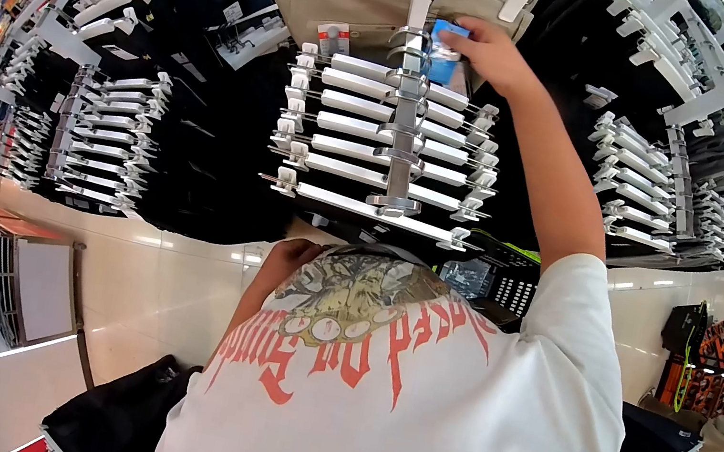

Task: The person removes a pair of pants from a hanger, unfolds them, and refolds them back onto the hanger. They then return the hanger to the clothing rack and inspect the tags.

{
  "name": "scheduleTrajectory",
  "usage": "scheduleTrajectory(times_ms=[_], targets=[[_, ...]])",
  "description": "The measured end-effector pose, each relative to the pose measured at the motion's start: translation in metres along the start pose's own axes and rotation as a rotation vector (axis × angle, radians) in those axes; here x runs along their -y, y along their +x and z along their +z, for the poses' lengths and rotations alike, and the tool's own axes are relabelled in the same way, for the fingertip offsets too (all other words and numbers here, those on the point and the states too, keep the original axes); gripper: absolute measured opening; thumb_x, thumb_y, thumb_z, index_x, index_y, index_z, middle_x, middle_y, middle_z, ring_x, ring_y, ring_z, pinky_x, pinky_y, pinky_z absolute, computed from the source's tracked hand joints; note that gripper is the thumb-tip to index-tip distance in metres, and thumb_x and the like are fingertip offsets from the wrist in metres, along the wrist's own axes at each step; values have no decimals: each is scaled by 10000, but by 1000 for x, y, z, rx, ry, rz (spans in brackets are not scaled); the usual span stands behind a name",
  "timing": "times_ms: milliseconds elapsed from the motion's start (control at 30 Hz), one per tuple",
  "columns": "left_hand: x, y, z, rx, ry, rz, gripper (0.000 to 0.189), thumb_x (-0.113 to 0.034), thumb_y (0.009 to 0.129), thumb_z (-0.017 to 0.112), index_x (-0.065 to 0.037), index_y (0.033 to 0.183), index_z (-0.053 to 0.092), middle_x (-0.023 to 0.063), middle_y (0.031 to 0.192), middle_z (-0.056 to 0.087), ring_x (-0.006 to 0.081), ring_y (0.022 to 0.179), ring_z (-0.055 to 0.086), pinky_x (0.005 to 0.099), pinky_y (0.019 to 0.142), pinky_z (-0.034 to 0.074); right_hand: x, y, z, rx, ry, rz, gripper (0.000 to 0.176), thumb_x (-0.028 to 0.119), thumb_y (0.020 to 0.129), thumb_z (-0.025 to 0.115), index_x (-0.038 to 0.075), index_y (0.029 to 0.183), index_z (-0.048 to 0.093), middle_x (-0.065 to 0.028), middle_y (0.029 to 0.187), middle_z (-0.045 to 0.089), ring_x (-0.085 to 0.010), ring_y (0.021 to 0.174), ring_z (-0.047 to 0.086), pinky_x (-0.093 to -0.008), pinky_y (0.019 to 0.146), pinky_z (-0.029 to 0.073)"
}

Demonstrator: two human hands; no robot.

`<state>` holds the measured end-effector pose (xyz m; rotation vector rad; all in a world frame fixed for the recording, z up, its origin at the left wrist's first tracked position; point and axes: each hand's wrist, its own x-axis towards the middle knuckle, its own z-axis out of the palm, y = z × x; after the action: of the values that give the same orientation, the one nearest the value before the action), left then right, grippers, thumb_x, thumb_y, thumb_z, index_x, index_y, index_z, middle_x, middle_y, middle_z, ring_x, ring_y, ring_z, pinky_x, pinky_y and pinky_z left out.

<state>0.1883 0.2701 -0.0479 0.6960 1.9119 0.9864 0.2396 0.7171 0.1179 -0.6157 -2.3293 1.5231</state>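
My right hand (492, 55) reaches out to the far part of the rack and pinches a blue tag (445, 64) between thumb and fingers. The tag lies against khaki trousers (360, 18) that hang from white clip hangers. Close to my waist, beside the shirt hem, is my left hand (286, 259); its fingers are partly hidden, and I cannot make out anything in it. Between me and the khaki trousers, several white hangers (347, 148) with dark garments hang on a metal rail (405, 142). Another tag (333, 37), white and red, shows on the khaki trousers' left side.
More dark trousers on white hangers (109, 148) fill the racks at left, with similar hangers (636, 182) at right. A black basket (494, 274) with holes stands by my body. Below left lies a dark garment (118, 411) near a white display stand (45, 291).
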Motion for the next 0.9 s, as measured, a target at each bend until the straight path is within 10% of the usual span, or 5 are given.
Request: scheduleTrajectory(times_ms=[133,300,467,900], targets=[[8,7,-1,4,21,46,265,-211,980,639,46,973,701,117,783,688,146,690,611,325,666,491,10,-23,-24,-4,209,-48,160,136,890,735,61,847,601,27,765,614,-59,680,556,-218,621,436],[20,14,-2,19,93,124,247,-204,970,648,37,972,699,153,781,681,184,677,620,337,661,493,-1,-34,-32,46,-233,-156,239,1,797,726,67,787,496,43,708,505,-41,646,488,-218,594,409],[30,24,-4,41,103,183,251,-206,961,658,44,969,691,164,773,673,210,674,624,352,657,495,-33,-30,-8,161,-257,-155,558,-50,783,632,-14,1335,557,16,741,545,-80,681,498,-239,636,423],[30,21,2,32,64,95,267,-218,958,657,48,961,681,174,774,663,207,677,613,344,670,490,-15,6,42,146,19,-92,211,64,883,731,7,1081,682,-26,926,683,-101,880,593,-254,831,483]])
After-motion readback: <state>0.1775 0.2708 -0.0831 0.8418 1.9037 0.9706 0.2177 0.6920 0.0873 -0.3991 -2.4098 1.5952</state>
